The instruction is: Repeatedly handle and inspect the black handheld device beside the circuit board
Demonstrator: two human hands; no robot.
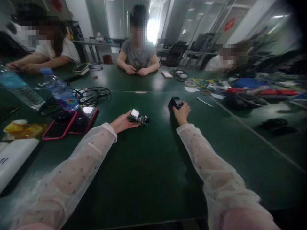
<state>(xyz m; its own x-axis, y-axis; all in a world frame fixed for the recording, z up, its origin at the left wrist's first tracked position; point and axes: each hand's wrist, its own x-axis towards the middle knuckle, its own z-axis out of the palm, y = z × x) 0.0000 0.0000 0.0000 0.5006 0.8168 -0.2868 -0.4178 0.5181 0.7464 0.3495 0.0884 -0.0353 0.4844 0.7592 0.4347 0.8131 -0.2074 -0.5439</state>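
My left hand (123,122) is closed on a small green circuit board (141,119) that carries a white block at its near-left end and dark connectors at the other. It holds the board just over the dark green table (148,166). To the right, my right hand (182,113) grips a black box-shaped case (176,102) with an opening in its top, its fingers around the near right side. Whether the case rests on the table or is slightly lifted, I cannot tell. Both forearms are in sheer white dotted sleeves.
Left of my hands lie two red-edged phones (59,125), a water bottle (59,88) and coiled black cables (93,95). A metal tool (204,102) and tangled wires (203,83) are to the right. A person (139,51) sits opposite; others sit at both sides.
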